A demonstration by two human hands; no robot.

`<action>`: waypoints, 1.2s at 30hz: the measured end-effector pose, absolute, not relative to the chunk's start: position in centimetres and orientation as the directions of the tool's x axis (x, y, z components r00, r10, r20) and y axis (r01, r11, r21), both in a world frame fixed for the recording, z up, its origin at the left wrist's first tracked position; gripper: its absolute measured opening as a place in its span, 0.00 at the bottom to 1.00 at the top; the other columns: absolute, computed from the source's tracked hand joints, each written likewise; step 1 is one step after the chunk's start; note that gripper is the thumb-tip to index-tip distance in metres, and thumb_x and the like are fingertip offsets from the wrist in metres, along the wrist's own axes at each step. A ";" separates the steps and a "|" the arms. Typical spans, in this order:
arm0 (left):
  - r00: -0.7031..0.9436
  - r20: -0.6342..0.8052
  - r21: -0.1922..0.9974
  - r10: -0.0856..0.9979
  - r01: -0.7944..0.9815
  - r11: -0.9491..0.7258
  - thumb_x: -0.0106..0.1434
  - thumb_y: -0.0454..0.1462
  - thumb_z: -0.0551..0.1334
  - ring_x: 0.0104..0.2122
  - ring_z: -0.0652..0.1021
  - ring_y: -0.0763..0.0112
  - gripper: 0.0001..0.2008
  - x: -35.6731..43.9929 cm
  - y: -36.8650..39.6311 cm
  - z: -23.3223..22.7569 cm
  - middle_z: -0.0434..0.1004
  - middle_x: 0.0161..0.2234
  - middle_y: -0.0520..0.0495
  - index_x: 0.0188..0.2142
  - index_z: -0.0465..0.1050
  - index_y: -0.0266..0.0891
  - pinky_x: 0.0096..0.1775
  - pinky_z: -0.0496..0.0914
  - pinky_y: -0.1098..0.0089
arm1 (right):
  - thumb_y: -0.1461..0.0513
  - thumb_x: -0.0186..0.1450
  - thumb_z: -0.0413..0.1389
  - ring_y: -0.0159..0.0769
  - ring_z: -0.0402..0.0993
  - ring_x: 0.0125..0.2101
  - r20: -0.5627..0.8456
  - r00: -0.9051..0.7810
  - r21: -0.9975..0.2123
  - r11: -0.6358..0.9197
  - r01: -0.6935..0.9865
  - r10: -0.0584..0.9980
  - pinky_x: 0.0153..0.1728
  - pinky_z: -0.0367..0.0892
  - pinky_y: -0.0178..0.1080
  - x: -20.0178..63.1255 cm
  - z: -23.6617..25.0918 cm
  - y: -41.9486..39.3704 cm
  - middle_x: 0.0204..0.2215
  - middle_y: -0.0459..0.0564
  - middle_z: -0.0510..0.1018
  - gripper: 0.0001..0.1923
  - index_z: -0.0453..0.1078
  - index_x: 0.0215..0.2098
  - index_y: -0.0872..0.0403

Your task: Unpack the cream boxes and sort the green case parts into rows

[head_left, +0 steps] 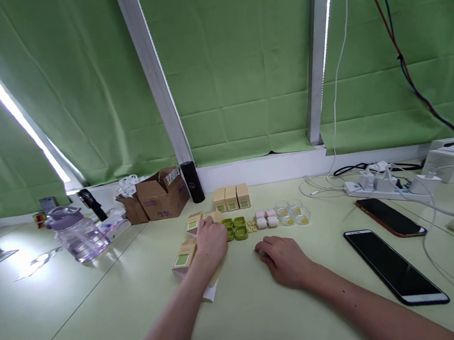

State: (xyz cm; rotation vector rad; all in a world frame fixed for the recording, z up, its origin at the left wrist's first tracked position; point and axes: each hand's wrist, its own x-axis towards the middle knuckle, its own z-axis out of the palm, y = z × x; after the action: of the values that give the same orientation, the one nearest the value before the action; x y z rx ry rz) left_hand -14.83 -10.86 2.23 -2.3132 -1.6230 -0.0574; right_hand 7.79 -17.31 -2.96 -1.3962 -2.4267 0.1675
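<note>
Three small kraft cartons (231, 197) stand in a row towards the back of the bench (251, 319), and some nearer cartons (185, 256) lie around your left hand (212, 239). That hand reaches down over them just left of the green cups (240, 233), fingers bent; their tips are hidden, so I cannot tell whether they pinch anything. Your right hand (283, 259) rests on the bench, fingers loosely curled around nothing, nearest the pink and white tubs (272, 221). Judging by this, the step in hand is your left hand's work among the nearer cartons; shifting one would call for a light, square grip that spares the cups beside it. As for writing, the cartons' green labels are too small to read. Purple lettering on the brown cardboard box (163, 197) and a pale mark on the black cylinder (193, 183) also stay illegible.
</note>
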 end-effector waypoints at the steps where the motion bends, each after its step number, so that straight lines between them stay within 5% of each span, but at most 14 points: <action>1: 0.356 0.209 -0.232 0.911 0.923 -0.308 0.60 0.28 0.58 0.45 0.74 0.46 0.11 -14.8 -10.8 2.1 0.81 0.31 0.33 0.30 0.80 0.36 0.45 0.59 0.53 | 0.64 0.70 0.50 0.42 0.76 0.44 0.222 -0.463 -0.249 0.509 0.824 0.858 0.36 0.58 0.39 7.6 -2.9 -17.3 0.43 0.51 0.79 0.15 0.70 0.53 0.49; 13: 0.345 0.207 -0.249 0.915 0.923 -0.292 0.61 0.29 0.58 0.46 0.74 0.46 0.11 -14.6 -10.6 1.9 0.82 0.33 0.33 0.31 0.80 0.37 0.47 0.61 0.53 | 0.57 0.72 0.46 0.46 0.79 0.38 0.113 -0.478 -0.075 0.487 0.870 0.871 0.33 0.59 0.41 5.9 -2.0 -16.2 0.48 0.58 0.77 0.30 0.51 0.72 0.45; 20: 0.315 0.213 -0.227 0.925 0.937 -0.267 0.62 0.34 0.60 0.48 0.74 0.47 0.09 -14.7 -11.0 2.6 0.83 0.35 0.34 0.31 0.80 0.39 0.48 0.61 0.54 | 0.58 0.73 0.44 0.46 0.79 0.36 0.133 -0.467 -0.080 0.479 0.874 0.874 0.33 0.59 0.41 5.8 -1.9 -16.3 0.47 0.56 0.78 0.26 0.56 0.69 0.45; 25: 0.274 0.235 -0.105 0.933 0.961 -0.256 0.59 0.40 0.64 0.50 0.72 0.46 0.10 -15.6 -11.6 3.5 0.83 0.37 0.37 0.39 0.78 0.40 0.50 0.61 0.54 | 0.59 0.73 0.45 0.44 0.78 0.36 0.160 -0.455 -0.126 0.475 0.871 0.876 0.32 0.56 0.40 6.0 -1.8 -16.6 0.44 0.53 0.78 0.21 0.62 0.63 0.46; 30: 0.245 0.186 -0.055 0.952 0.970 -0.239 0.54 0.39 0.66 0.54 0.68 0.46 0.16 -16.2 -12.7 4.8 0.80 0.45 0.38 0.44 0.73 0.43 0.51 0.60 0.55 | 0.59 0.72 0.47 0.42 0.77 0.35 0.176 -0.445 -0.162 0.472 0.867 0.878 0.30 0.53 0.39 6.1 -1.9 -16.7 0.42 0.51 0.79 0.14 0.67 0.54 0.47; 36: 0.210 0.136 -0.080 0.968 0.976 -0.201 0.54 0.36 0.65 0.54 0.67 0.47 0.15 -16.6 -12.9 5.0 0.77 0.46 0.36 0.43 0.72 0.41 0.50 0.60 0.56 | 0.60 0.73 0.47 0.42 0.77 0.37 0.179 -0.446 -0.185 0.475 0.860 0.877 0.32 0.53 0.39 6.1 -2.1 -16.6 0.42 0.51 0.79 0.15 0.66 0.56 0.47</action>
State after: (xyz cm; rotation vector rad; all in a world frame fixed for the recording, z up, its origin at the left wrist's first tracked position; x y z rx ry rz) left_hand -16.61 -12.93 5.04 -2.3247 -1.8843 -0.0833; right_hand 6.13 -16.61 -2.09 -1.4891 -2.4745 0.0977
